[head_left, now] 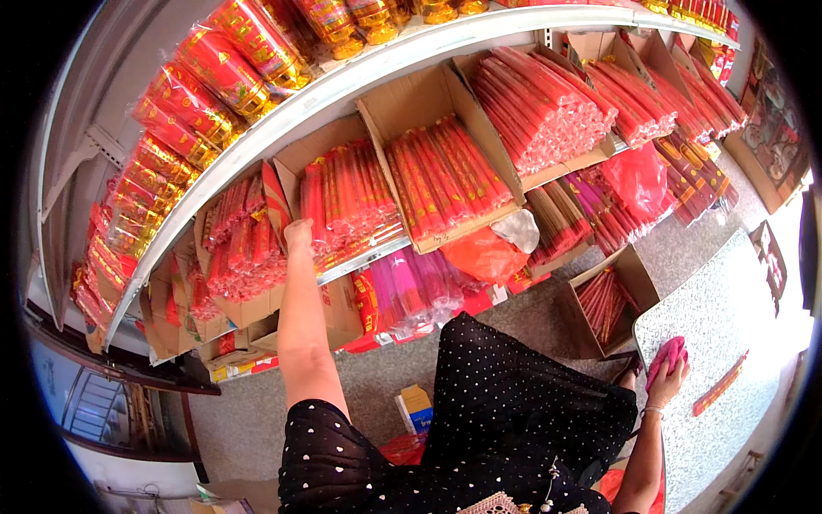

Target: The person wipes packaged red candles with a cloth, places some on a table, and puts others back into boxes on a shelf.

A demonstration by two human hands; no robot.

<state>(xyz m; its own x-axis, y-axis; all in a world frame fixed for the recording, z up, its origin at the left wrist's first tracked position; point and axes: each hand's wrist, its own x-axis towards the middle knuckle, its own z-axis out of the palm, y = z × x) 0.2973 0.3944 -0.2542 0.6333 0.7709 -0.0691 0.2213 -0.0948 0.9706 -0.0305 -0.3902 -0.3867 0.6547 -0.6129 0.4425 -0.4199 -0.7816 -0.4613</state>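
Note:
My left hand reaches up to the middle shelf and rests on the edge of a cardboard box filled with red wrapped stick bundles. Its fingers curl over the box wall; whether they grip it is unclear. My right hand is low at the right, closed on a pink cloth that lies on the grey speckled table. A black dotted dress fills the lower middle.
Curved white shelves hold several open boxes of red and pink sticks, with gold-red wrapped packs on top. An open box of sticks stands on the floor. A thin red packet lies on the table. A small blue-yellow box sits on the floor.

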